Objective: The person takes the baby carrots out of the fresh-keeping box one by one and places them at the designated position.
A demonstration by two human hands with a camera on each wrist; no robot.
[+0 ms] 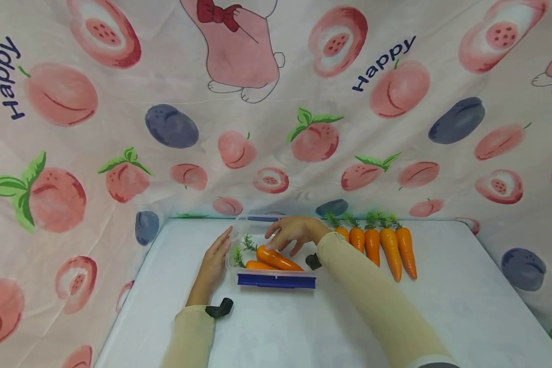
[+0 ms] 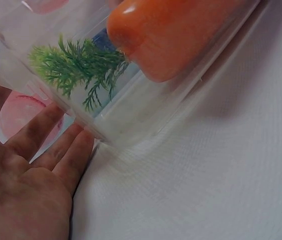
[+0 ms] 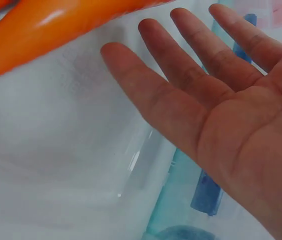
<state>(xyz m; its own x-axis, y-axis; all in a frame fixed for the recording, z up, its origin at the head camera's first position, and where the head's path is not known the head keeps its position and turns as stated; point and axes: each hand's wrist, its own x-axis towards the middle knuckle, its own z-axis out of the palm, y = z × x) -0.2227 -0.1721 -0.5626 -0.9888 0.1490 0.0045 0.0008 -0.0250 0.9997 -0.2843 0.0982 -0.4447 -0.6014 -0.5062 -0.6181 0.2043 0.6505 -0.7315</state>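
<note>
A clear plastic box (image 1: pixel 232 267) with blue latches stands on the table, and two toy carrots lie in it. The upper carrot (image 1: pixel 280 259) slants across the other carrot (image 1: pixel 259 265), their green tops toward the left wall. My left hand (image 1: pixel 213 263) rests its extended fingers against the outside of the left wall; the left wrist view shows the fingertips (image 2: pixel 83 137) right at the box's lower edge. Over the inside of the box is my right hand (image 1: pixel 299 231), fingers spread and holding nothing. In the right wrist view its fingers (image 3: pixel 153 95) are close beside a carrot (image 3: pixel 66 22).
Several more toy carrots (image 1: pixel 389 250) lie side by side right of the box, partly behind the right sleeve (image 1: pixel 363 281). One blue latch (image 1: pixel 276 280) sticks out at the box's front. A fruit-patterned cloth (image 1: pixel 267 128) hangs behind the white table (image 1: pixel 276 327).
</note>
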